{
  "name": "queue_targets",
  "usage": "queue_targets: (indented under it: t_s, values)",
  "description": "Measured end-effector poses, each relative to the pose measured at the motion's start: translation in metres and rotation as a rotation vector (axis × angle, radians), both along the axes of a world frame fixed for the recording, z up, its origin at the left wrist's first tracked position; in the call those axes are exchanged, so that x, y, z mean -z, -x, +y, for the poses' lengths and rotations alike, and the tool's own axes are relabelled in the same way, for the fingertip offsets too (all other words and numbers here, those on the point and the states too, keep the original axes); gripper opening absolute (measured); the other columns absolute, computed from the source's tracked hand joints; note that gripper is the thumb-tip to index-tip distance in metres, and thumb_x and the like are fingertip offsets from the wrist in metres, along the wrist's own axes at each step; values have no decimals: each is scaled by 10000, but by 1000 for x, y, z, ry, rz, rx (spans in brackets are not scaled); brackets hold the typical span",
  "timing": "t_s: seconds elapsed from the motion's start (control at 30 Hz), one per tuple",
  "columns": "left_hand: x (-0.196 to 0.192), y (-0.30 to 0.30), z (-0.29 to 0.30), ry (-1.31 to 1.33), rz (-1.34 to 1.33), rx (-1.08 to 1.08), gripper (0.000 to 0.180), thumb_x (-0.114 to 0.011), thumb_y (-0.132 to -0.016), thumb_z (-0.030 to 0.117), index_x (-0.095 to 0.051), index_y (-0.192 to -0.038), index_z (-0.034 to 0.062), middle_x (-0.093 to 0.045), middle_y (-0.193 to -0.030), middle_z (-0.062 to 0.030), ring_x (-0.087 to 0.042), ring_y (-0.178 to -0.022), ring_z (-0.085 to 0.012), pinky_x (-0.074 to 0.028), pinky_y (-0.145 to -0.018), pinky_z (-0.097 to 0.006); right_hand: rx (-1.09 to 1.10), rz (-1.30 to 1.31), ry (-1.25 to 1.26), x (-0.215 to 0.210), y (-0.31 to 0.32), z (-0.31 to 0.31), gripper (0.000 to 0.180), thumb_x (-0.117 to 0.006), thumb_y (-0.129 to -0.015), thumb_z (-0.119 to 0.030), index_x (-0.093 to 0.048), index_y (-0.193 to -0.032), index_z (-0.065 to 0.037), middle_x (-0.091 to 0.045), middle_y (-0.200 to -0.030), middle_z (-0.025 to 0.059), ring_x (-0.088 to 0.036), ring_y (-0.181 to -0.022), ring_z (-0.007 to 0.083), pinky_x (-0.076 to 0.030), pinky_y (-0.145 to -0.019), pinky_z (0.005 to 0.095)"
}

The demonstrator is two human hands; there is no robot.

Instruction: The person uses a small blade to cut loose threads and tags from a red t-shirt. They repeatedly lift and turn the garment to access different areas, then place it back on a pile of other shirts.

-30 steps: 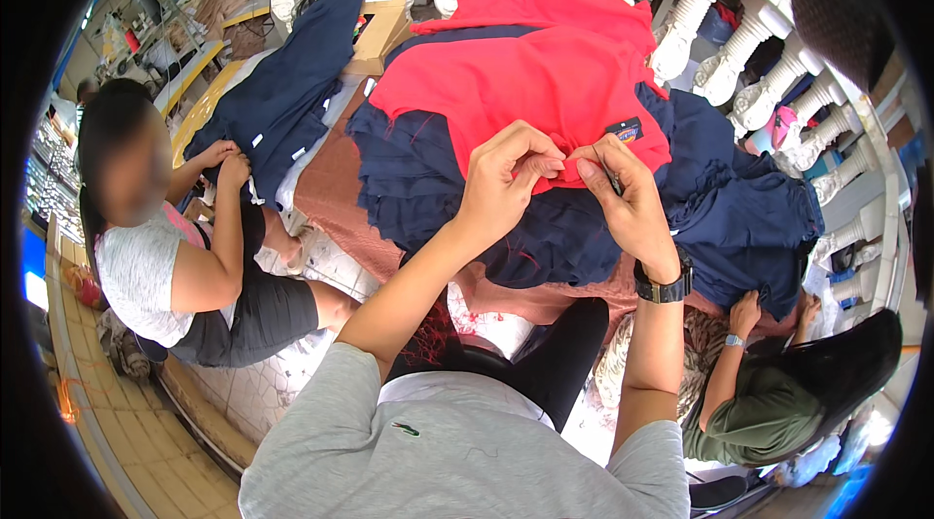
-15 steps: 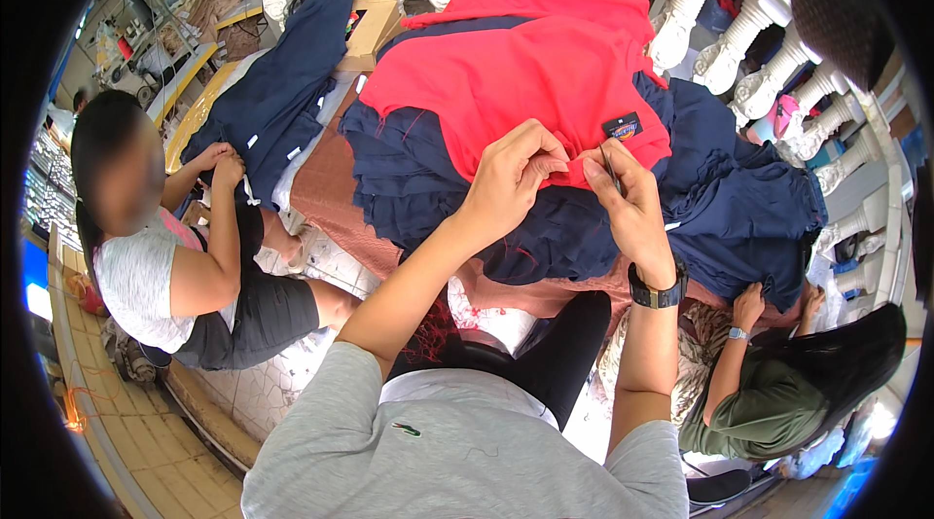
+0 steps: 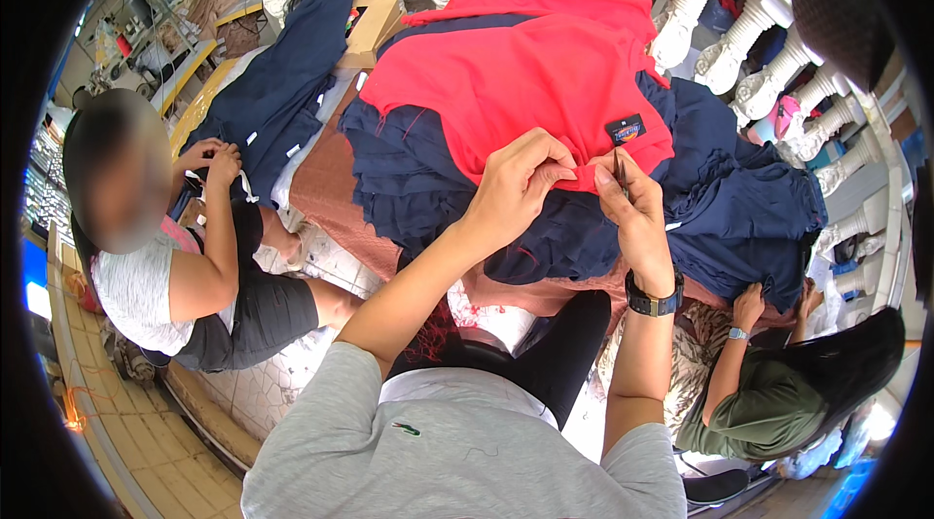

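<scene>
A red garment (image 3: 516,71) lies spread over a tall pile of navy garments (image 3: 409,169). My left hand (image 3: 519,183) pinches its near edge between thumb and fingers. Close by on the right, my right hand (image 3: 632,203) is closed round small dark thread snips (image 3: 621,169), their pointed blades aimed away from me. The thumb and fingers of that hand also touch the red edge. Just beyond the blades, a black label (image 3: 626,129) shows on the red cloth. Most of the snips' body is hidden in my palm.
A brown cloth (image 3: 326,174) covers the table. At left, a person (image 3: 165,256) handles a navy garment (image 3: 277,81); at right, another person (image 3: 788,383) holds navy cloth (image 3: 749,217). A cardboard box (image 3: 375,18) and white balusters (image 3: 681,18) stand at the back.
My right hand has turned so the snips' blades show more plainly beside the label. My left hand has shifted slightly along the red edge, closer to the right. The person at left has leaned a little.
</scene>
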State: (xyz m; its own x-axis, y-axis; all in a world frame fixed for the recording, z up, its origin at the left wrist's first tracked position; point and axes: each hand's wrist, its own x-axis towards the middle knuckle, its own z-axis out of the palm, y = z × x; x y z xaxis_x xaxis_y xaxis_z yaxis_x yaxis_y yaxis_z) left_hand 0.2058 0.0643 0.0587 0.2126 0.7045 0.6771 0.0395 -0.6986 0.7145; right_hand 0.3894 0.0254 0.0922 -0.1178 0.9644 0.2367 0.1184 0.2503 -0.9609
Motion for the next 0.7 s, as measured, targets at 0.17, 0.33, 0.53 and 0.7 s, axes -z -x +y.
queue_targets:
  t_s: [0.17, 0.33, 0.53, 0.7]
  values:
    - [-3, 4, -5, 241, -71, 111, 124, -629, -890, -107, -587, -951, -7, -614, -894, -80, -638, -812, -150, -527, -727, -281, -12, 23, 21, 3, -1, -1, 155, -569, -1018, -104, -647, -1012, 29, -404, -823, -60, -350, -692, 27, -284, -588, 218]
    - [-3, -3, -13, -99, -30, -71, 126, -590, -925, -107, -533, -922, 5, -560, -883, -84, -587, -783, -149, -497, -731, -292, 65, -52, -92, 5, 5, -2, 159, -566, -1019, -102, -649, -1019, 34, -447, -831, -45, -377, -709, 34, -304, -600, 216]
    - [9, -8, -22, 121, -189, 76, 125, -583, -1020, 90, -533, -961, -8, -602, -945, -79, -592, -858, -132, -496, -805, -269, 497, -24, -224, 2, 23, -34, 322, -449, -1081, -231, -595, -913, 3, -407, -659, -34, -343, -573, 55, -274, -524, 257]
    - [8, -5, -22, 129, -191, 109, 139, -597, -1018, 106, -550, -954, -9, -611, -958, -81, -599, -885, -129, -495, -842, -276, 92, 166, 192, 20, 37, -52, 475, -346, -1083, -395, -539, -850, -28, -332, -641, -54, -252, -551, 45, -192, -490, 251]
